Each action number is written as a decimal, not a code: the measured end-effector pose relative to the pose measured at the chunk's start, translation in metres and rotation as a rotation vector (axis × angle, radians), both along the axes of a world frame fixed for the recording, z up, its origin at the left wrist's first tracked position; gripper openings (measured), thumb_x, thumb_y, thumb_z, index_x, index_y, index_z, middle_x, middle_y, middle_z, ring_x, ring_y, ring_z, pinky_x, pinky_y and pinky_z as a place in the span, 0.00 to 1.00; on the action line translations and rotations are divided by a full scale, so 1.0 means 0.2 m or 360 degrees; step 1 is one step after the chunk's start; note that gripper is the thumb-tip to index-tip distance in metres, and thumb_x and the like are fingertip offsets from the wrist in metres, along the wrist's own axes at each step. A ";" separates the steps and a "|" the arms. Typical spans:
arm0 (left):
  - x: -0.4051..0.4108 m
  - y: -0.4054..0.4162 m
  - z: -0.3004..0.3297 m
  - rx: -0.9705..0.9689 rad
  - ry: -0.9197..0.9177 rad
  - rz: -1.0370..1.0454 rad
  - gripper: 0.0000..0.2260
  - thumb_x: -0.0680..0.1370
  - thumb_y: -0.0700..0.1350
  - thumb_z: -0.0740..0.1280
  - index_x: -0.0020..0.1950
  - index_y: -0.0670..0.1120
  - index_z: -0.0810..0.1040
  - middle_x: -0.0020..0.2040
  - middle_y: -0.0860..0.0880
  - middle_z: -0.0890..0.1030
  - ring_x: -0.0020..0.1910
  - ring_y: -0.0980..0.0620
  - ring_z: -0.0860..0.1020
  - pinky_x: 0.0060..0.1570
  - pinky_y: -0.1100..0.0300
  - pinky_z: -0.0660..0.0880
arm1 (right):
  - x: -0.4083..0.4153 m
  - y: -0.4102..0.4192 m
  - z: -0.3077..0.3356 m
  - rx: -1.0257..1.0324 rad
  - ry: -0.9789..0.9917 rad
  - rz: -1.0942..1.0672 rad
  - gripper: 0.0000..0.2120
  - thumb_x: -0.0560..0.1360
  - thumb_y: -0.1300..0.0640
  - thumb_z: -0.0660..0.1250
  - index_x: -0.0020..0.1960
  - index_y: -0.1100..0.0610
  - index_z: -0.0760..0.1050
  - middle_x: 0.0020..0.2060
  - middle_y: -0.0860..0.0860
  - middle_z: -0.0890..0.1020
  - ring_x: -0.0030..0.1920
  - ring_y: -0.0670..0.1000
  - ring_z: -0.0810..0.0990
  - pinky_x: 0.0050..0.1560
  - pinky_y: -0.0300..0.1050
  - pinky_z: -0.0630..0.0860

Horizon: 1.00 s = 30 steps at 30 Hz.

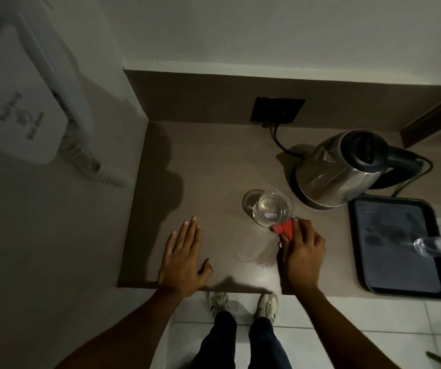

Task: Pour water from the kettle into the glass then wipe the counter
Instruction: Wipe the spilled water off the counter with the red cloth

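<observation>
Left hand: the left hand (184, 258) lay flat on the counter (214, 161), palm down, fingers spread and straight, holding nothing, near the front edge.
Right hand: the right hand (303, 253) pressed a red cloth (283, 228) against the counter, fingers curled over it; only the cloth's far end showed beyond the fingertips.
Red cloth: its exposed end lay just beside the base of the glass (272, 207); whether the two touched could not be told.
Glass: it stood upright near the counter's middle, clear, with water inside.
Kettle: the steel kettle (344, 169) with a black lid and handle sat on its base behind and to the right of the glass, close to it but apart.
Cord: a black cord (278, 139) ran from the wall socket (278, 110) toward the kettle.
Counter surface: a faint wet sheen showed between the two hands.
Tray: a dark tray (400, 265) rested at the right, overhanging the counter's front edge.
Wall unit: a white wall-mounted device (22, 102) with a coiled cable hung at the left.
</observation>
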<state>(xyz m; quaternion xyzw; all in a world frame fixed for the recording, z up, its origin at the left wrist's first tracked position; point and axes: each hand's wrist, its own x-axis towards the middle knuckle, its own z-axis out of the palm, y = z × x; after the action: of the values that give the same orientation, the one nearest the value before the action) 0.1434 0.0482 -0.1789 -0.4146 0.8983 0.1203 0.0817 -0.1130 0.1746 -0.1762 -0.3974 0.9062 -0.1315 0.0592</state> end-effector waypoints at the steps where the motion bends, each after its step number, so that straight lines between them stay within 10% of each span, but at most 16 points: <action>1: 0.00 0.00 0.00 0.0004 -0.0005 0.0000 0.41 0.74 0.62 0.59 0.80 0.41 0.51 0.82 0.42 0.52 0.80 0.44 0.52 0.76 0.45 0.49 | 0.06 0.00 0.00 -0.0017 -0.0032 -0.0060 0.26 0.75 0.50 0.65 0.71 0.57 0.67 0.68 0.59 0.69 0.58 0.63 0.69 0.55 0.56 0.70; 9: 0.00 0.00 -0.02 0.0038 -0.0045 -0.0001 0.42 0.74 0.63 0.58 0.81 0.42 0.49 0.82 0.43 0.49 0.81 0.47 0.46 0.77 0.49 0.39 | 0.67 -0.13 0.04 -0.0026 -0.0267 0.0221 0.27 0.75 0.46 0.64 0.69 0.60 0.71 0.65 0.63 0.75 0.56 0.65 0.76 0.50 0.60 0.78; 16: 0.01 -0.01 -0.01 0.0018 0.0052 -0.0005 0.41 0.74 0.62 0.58 0.80 0.41 0.53 0.82 0.43 0.54 0.80 0.46 0.50 0.77 0.48 0.44 | 0.41 0.01 0.00 -0.0032 -0.0155 0.0574 0.24 0.77 0.47 0.62 0.68 0.59 0.72 0.66 0.59 0.75 0.55 0.61 0.75 0.49 0.54 0.74; 27: -0.02 0.01 0.04 0.0053 -0.0046 0.0008 0.37 0.77 0.62 0.54 0.79 0.39 0.57 0.81 0.41 0.57 0.80 0.44 0.55 0.76 0.46 0.51 | 0.19 0.10 0.03 -0.0048 -0.0089 -0.0317 0.25 0.76 0.51 0.67 0.69 0.60 0.69 0.67 0.62 0.71 0.57 0.67 0.71 0.53 0.60 0.72; 30: -0.03 0.01 0.04 0.0026 -0.0111 0.0021 0.37 0.76 0.63 0.53 0.78 0.40 0.59 0.80 0.41 0.58 0.78 0.42 0.59 0.75 0.43 0.57 | 0.43 0.01 0.05 -0.0035 -0.0196 -0.0048 0.26 0.75 0.49 0.66 0.70 0.60 0.70 0.67 0.61 0.71 0.57 0.65 0.73 0.53 0.59 0.75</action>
<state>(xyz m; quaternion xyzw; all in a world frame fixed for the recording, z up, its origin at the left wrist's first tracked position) 0.1376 0.0500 -0.1712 -0.4238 0.8911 0.1137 0.1155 -0.0263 0.1764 -0.1672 -0.3755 0.9053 -0.1665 0.1087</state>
